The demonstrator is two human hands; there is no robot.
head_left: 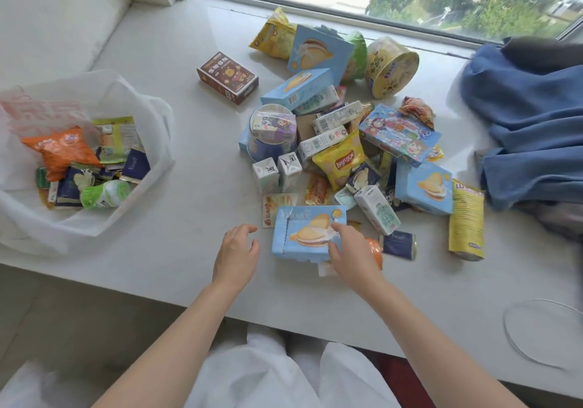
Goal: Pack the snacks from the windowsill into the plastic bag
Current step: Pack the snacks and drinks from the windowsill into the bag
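Observation:
A heap of snacks lies on the white windowsill: light blue biscuit boxes, milk cartons, a yellow chip bag, a yellow tub, a brown box. The white plastic bag lies open at the left with an orange packet and several dark packets inside. Nearest me lies a light blue biscuit box. My right hand rests on the box's right end, fingers spread over it. My left hand hovers just left of the box, fingers loosely curled and holding nothing.
Blue cloth is piled on the right side of the sill by the window. A yellow snack tube lies at the heap's right edge. A thin wire loop lies at the front right. The sill's front edge runs below my hands.

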